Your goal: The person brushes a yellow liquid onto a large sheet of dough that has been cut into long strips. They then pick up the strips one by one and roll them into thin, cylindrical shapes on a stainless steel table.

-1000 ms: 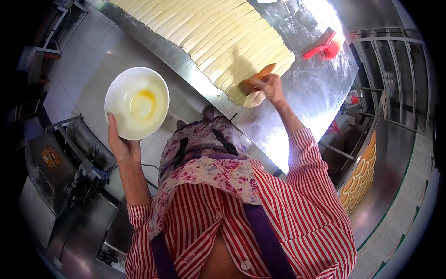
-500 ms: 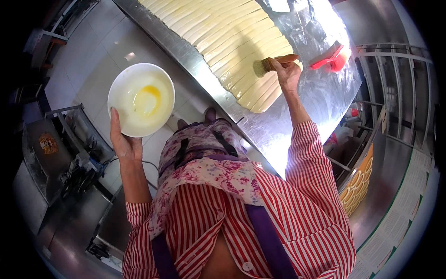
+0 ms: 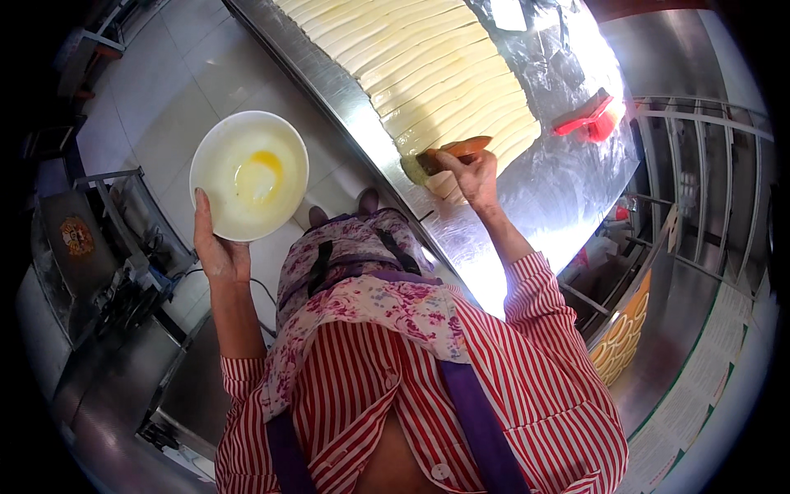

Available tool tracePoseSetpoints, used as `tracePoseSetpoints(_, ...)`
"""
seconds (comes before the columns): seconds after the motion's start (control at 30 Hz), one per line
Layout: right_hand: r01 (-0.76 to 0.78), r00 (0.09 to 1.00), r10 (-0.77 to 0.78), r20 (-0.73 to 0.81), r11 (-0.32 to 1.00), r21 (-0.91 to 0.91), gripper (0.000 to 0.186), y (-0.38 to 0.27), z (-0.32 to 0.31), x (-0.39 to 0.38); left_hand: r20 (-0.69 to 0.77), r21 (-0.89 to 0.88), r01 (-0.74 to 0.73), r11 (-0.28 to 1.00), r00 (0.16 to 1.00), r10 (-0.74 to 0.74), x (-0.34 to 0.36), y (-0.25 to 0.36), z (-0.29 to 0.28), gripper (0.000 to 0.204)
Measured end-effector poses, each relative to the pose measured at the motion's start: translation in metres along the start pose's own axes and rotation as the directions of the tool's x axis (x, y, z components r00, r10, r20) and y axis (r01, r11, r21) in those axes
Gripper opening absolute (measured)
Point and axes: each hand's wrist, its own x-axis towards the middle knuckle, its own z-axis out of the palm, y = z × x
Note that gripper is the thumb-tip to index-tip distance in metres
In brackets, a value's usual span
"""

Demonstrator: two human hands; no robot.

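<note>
My left hand (image 3: 219, 253) grips a white bowl (image 3: 216, 144) by its rim, away from the table's edge. A little yellow liquid, which looks like beaten egg (image 3: 267, 160), lies in the bottom. My right hand (image 3: 475, 177) is closed around the wooden handle of a pastry brush (image 3: 462, 147). Its bristles touch the near left corner of a wide sheet of pale dough strips (image 3: 448, 82). The strips lie side by side and have a glossy, yellowish surface. Part of the near end of the dough is hidden behind my right hand.
The dough lies on a shiny metal table (image 3: 527, 210). A red plastic tool (image 3: 594, 122) sits on it to the right of the dough. Metal racking (image 3: 699, 165) stands at the far right. Dark equipment (image 3: 132, 280) is on the left, above the tiled floor (image 3: 169, 90).
My right hand has moved the brush left and nearer me, from the right part of the dough to its near left corner. The left hand and bowl are almost unmoved.
</note>
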Motion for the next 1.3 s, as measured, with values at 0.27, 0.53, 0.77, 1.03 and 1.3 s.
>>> tracePoseSetpoints(0.27,0.086,0.988,-0.096,-0.119,0.992,-0.091,0.021,-0.002,0.001,0.04,0.003,-0.012,0.022,1.0,1.0,-0.022,-0.006,0.004,0.009,0.05)
tracePoseSetpoints(0.53,0.194,0.96,-0.182,-0.214,0.98,0.034,0.022,-0.028,-0.03,0.083,-0.042,-0.062,-0.017,0.998,0.999,0.014,-0.015,0.013,0.011,0.048)
tracePoseSetpoints(0.77,0.123,0.992,-0.118,-0.039,0.982,0.143,0.021,0.01,-0.005,0.115,-0.049,-0.074,-0.023,0.997,0.999,0.019,-0.025,0.022,0.014,0.049)
tracePoseSetpoints(1.03,0.291,0.948,-0.289,-0.135,0.957,-0.001,0.018,-0.077,-0.037,0.111,-0.155,-0.076,-0.071,0.995,0.986,0.058,-0.04,0.02,0.008,0.05)
tracePoseSetpoints(1.3,0.064,0.884,-0.177,0.432,0.962,0.264,0.008,-0.076,0.018,0.043,-0.164,-0.091,-0.07,0.993,0.985,0.054,-0.055,0.042,0.005,0.049)
